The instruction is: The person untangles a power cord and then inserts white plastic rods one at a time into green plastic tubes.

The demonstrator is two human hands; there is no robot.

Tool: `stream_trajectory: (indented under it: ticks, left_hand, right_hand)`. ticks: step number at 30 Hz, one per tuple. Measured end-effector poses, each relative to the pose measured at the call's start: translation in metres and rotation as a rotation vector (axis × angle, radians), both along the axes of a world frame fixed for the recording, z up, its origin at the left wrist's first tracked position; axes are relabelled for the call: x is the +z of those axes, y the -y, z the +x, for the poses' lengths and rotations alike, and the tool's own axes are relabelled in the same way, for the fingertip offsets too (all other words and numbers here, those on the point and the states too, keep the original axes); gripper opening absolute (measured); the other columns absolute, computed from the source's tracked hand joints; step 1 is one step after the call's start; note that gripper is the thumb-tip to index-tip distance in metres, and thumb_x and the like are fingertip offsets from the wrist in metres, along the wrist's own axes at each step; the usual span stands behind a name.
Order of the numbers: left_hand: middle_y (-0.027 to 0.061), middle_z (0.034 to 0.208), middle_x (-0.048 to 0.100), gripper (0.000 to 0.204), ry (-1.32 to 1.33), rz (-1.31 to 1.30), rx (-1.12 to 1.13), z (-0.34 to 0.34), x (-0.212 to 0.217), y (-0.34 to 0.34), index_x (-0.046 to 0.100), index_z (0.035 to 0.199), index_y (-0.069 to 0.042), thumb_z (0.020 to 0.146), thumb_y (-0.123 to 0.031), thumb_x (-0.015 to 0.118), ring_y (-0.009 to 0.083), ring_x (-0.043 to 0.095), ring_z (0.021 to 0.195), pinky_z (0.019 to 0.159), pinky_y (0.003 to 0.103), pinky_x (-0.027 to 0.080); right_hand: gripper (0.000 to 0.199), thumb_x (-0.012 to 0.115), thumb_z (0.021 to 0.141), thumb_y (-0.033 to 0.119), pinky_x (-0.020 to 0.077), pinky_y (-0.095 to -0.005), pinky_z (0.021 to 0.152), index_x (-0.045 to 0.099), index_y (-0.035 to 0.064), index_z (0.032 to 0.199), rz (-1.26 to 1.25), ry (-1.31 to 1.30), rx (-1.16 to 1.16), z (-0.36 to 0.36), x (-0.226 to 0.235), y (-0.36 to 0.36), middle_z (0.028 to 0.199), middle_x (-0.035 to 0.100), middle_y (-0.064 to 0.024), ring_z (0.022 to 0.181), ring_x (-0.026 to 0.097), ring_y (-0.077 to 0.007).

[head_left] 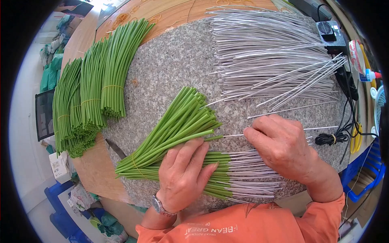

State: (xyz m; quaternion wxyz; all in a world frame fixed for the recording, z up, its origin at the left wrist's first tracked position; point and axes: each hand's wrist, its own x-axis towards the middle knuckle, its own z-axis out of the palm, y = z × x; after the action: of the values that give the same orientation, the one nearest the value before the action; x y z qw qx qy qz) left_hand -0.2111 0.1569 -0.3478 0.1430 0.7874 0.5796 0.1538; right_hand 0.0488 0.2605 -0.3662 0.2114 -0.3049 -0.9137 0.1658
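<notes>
Both hands work on the granite slab [170,65]: left hand [184,174] flat on green tubes [174,125], right hand [279,146] pinching a white wire [235,135] entering one.

A small white box [60,166] with printed sides is sitting on the floor at the left, just beyond the table's edge. Below it, a crumpled clear bag [81,197] with a printed pattern is lying against a blue crate [60,198]. Green sacks [50,73] are leaning together at the upper left, past the table, and a dark flat panel [43,115] that may be a screen is standing just under them; its face is showing nothing legible. At the right edge, a white glue bottle [370,75] with a blue band and a red cap is lying on its side beside a roll of tape [356,54] with red and white print.
</notes>
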Motion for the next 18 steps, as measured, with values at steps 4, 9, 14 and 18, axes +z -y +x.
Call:
stream_trajectory:
  ticks: [4, 9, 14, 18]
  left_hand:
    - [0.0139, 0.133, 0.072, 0.047, 0.029, 0.009, 0.000, -0.001, -0.002, -0.001, 0.078, 0.129, 0.001, 0.087, -0.017, 0.089, 0.0332, 0.068, 0.113, 0.098, 0.043, 0.055]
    - [0.0114, 0.124, 0.075, 0.039, 0.028, 0.065, 0.007, 0.001, 0.000, 0.002, 0.080, 0.121, -0.001, 0.084, -0.012, 0.089, 0.0331, 0.067, 0.110, 0.099, 0.044, 0.055]
    - [0.0088, 0.119, 0.074, 0.035, 0.094, 0.083, -0.012, 0.000, -0.005, 0.001, 0.080, 0.116, -0.005, 0.083, -0.012, 0.089, 0.0323, 0.068, 0.110, 0.100, 0.044, 0.052]
    - [0.0066, 0.117, 0.075, 0.029, 0.069, 0.071, -0.041, 0.001, -0.004, -0.001, 0.081, 0.113, -0.008, 0.086, -0.015, 0.088, 0.0297, 0.070, 0.105, 0.092, 0.042, 0.052]
  right_hand:
    - [0.014, 0.069, 0.082, 0.012, 0.0539, -0.0340, 0.065, 0.066, 0.0054, 0.095, 0.023, -0.077, 0.089, -0.006, -0.003, 0.001, 0.086, 0.054, -0.0047, 0.078, 0.062, -0.0203]
    - [0.014, 0.067, 0.087, 0.013, 0.0500, -0.0328, 0.071, 0.063, 0.0044, 0.096, -0.003, -0.202, 0.171, -0.028, -0.012, 0.019, 0.088, 0.054, -0.0057, 0.079, 0.059, -0.0201]
    - [0.023, 0.068, 0.086, 0.014, 0.0529, -0.0359, 0.078, 0.065, 0.0016, 0.105, -0.070, -0.245, 0.189, -0.036, -0.013, 0.031, 0.098, 0.060, -0.0069, 0.087, 0.065, -0.0232]
    - [0.013, 0.069, 0.084, 0.016, 0.0501, -0.0374, 0.078, 0.064, 0.0071, 0.093, 0.059, -0.193, 0.132, -0.021, 0.000, 0.022, 0.089, 0.058, -0.0037, 0.084, 0.063, -0.0219]
